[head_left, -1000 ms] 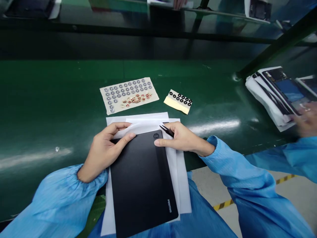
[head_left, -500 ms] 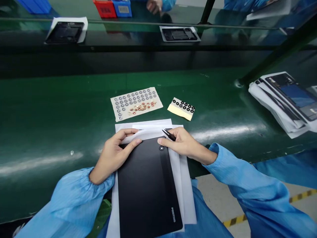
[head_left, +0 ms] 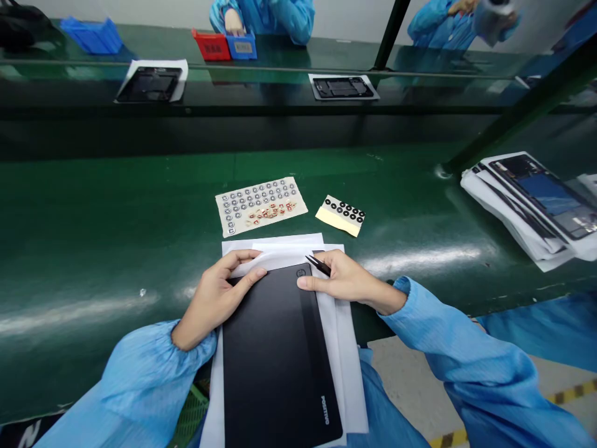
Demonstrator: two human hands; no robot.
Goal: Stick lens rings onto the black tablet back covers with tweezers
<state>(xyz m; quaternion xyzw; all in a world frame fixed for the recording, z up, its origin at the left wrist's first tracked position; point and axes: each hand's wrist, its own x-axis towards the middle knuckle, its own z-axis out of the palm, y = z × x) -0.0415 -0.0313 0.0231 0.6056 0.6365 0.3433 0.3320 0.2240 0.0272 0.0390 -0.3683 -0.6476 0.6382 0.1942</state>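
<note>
Hands (head_left: 209, 303) (head_left: 345, 280) w/ thumbs (head_left: 249, 282) prob. atop tablet (head_left: 275, 354)

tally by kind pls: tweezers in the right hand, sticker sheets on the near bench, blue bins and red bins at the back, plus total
Tweezers: 1, in the right hand
Sticker sheets: 2, larger sheet and smaller sheet
Blue bins: 2, far-left bin and middle bin
Red bin: 1
Total: 6
</note>
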